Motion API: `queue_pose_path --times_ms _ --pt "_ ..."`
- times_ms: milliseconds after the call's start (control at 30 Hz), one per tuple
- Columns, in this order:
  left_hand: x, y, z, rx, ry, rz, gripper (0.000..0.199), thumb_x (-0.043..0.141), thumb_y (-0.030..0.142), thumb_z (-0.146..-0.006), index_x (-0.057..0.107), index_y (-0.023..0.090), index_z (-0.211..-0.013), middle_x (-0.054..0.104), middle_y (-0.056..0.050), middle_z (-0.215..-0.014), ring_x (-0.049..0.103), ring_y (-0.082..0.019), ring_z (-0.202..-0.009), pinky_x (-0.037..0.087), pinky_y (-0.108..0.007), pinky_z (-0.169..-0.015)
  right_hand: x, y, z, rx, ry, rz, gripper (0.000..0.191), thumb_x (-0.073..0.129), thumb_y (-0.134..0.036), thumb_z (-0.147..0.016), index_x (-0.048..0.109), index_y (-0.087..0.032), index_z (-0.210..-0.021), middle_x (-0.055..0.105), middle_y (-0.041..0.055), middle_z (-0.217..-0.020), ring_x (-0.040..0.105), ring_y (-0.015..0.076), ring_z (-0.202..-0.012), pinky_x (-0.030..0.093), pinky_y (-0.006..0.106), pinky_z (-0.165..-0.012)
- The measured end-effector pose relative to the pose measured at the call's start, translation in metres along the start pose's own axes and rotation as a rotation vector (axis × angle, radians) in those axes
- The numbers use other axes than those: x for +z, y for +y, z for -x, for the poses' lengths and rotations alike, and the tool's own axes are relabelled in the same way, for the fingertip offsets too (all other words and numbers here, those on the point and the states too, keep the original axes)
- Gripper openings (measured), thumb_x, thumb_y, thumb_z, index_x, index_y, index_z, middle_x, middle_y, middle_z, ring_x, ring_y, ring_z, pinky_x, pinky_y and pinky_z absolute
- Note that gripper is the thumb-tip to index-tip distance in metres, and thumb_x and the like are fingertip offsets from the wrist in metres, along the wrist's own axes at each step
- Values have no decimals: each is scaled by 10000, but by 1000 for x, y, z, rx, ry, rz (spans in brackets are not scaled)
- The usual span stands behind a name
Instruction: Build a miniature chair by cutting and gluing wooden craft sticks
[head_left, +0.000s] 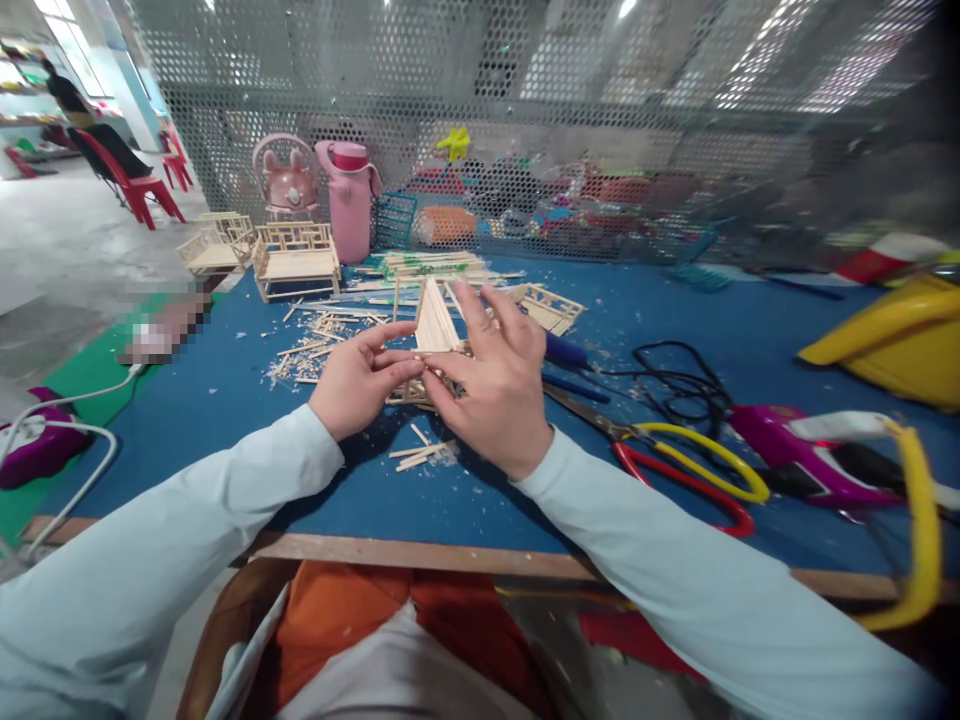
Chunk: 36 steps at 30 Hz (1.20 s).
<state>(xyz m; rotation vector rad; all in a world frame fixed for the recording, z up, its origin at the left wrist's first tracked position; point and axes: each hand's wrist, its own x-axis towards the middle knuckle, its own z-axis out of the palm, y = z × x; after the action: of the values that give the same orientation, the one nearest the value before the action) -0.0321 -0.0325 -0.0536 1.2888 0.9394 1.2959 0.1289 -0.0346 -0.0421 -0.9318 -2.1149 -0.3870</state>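
A small structure of pale wooden sticks [437,318] is held up over the blue table, its slatted panel facing me. My left hand [360,378] pinches its lower left edge, thumb and fingers closed. On the right side, my right hand [499,375] grips the same structure, with thumb and index at its base and the other fingers raised along its top. The two hands' fingertips nearly meet under the panel. More stick framework shows just below the hands, partly hidden by them. Loose sticks [421,455] lie on the table nearer to me.
Two stick models [298,265] [216,247] stand at the back left beside a pink bottle [350,205]. Cut sticks [319,340] litter the table [315,515]. On the right lie scissors [630,432], a purple glue gun [810,455] and a yellow dustpan [892,340].
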Motion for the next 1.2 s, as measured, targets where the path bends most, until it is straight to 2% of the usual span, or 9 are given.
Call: queue_pose_path --times_ms 200,367,467,600,667,733,800,933,1200 --pt "-3 4 3 232 93 -204 506 807 312 -619 616 163 -1063 687 -62 -956 626 -177 -923 499 -285 -766 1 0 2 13 131 -15 130 591 -245 -788 711 -219 -747 548 74 -1365 466 318 -1263 367 521 -999" --pt "0 18 15 622 92 -512 154 748 276 -721 706 193 -843 674 -25 -747 595 -139 -710 471 -265 -698 -9 -3 2 -14 179 -21 153 572 -294 -821 699 -239 -758 582 55 -1332 499 297 -1224 367 503 -998" --pt "3 21 22 693 60 -569 39 680 203 -783 711 215 -763 691 -18 -714 609 -137 -677 474 -259 -671 -11 -7 4 -75 185 -23 158 560 -289 -840 703 -245 -787 607 51 -1304 523 264 -1199 378 471 -993" --pt "4 19 22 621 125 -519 78 608 217 -823 630 206 -749 687 -43 -860 626 -167 -861 478 -288 -800 -13 4 1 -156 161 -105 163 558 -287 -857 696 -238 -927 645 69 -1250 559 225 -1155 414 425 -977" --pt "2 17 18 494 189 -368 108 543 289 -861 543 207 -790 670 -52 -933 624 -165 -887 483 -304 -818 -14 25 -4 -5 84 -73 277 483 -289 -885 650 -211 -1091 640 92 -1246 556 218 -1164 414 418 -993" --pt "-2 14 12 332 227 -274 134 472 350 -879 456 221 -844 628 -14 -839 600 -129 -705 494 -272 -684 -16 53 -10 346 -60 66 375 368 -197 -898 585 -178 -1203 621 103 -1259 539 203 -1185 403 393 -1018" --pt "-7 10 7 214 222 -301 114 430 341 -864 418 228 -870 505 51 -667 466 -97 -504 417 -220 -513 -15 81 -13 464 -165 114 394 422 -112 -831 593 -129 -1185 638 142 -1209 571 243 -1136 433 401 -983" --pt "-13 6 2 77 95 -467 101 396 217 -777 495 196 -771 331 78 -512 308 -98 -438 258 -205 -430 -8 113 -10 573 -400 152 261 593 -169 -806 647 -187 -1061 676 100 -1090 627 236 -1004 506 363 -865" --pt "-9 4 9 3 -132 -781 185 572 235 -642 639 188 -808 445 63 -489 403 -132 -496 285 -238 -520 -5 109 -6 593 -541 246 319 540 -342 -910 560 -181 -1184 576 87 -1217 593 198 -1029 515 417 -867"
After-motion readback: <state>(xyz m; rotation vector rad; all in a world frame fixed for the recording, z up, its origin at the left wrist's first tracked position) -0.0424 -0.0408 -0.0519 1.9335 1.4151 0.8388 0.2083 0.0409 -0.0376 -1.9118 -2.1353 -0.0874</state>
